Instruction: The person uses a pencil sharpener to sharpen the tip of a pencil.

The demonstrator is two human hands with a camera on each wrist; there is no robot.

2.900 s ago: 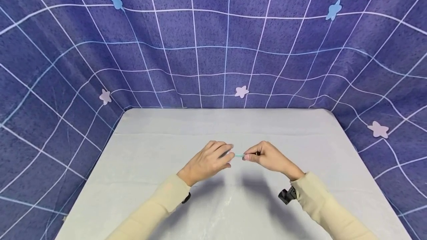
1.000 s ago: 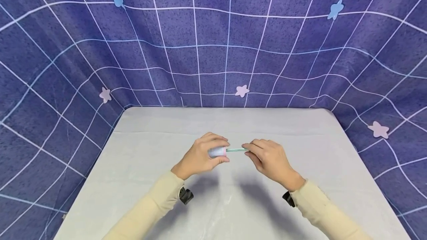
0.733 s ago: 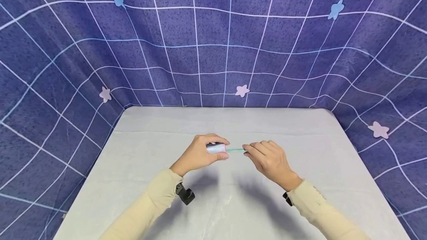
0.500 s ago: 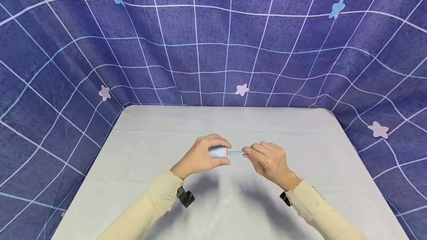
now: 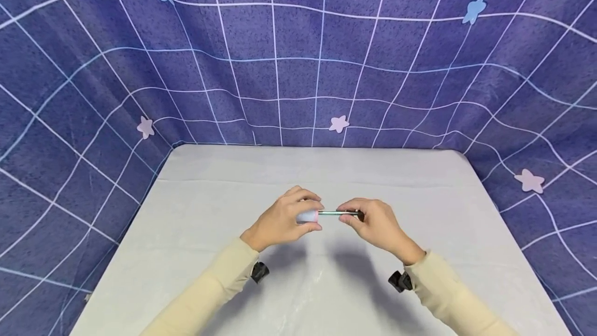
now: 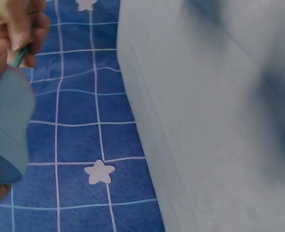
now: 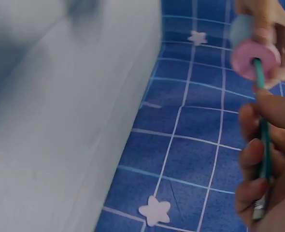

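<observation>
My left hand grips a light blue pencil sharpener with a rounded, waisted body, held on its side above the table. Its pink end, which has a dark hole, faces right. A green pencil runs level into that hole, so its tip is hidden. From the other side my right hand holds the pencil between thumb and fingers. In the right wrist view the pencil's metal-banded end lies under the curled fingers. The left wrist view shows the sharpener's body at its left edge.
A white-covered table lies below both hands. Blue curtain cloth with pale grid lines and stars rises behind it and at both sides. A black wrist camera hangs under the right sleeve, another under the left.
My right hand has rolled round the pencil, baring its thumb and more of the pencil. The left hand has turned slightly over the sharpener. The pencil stays in the hole.
</observation>
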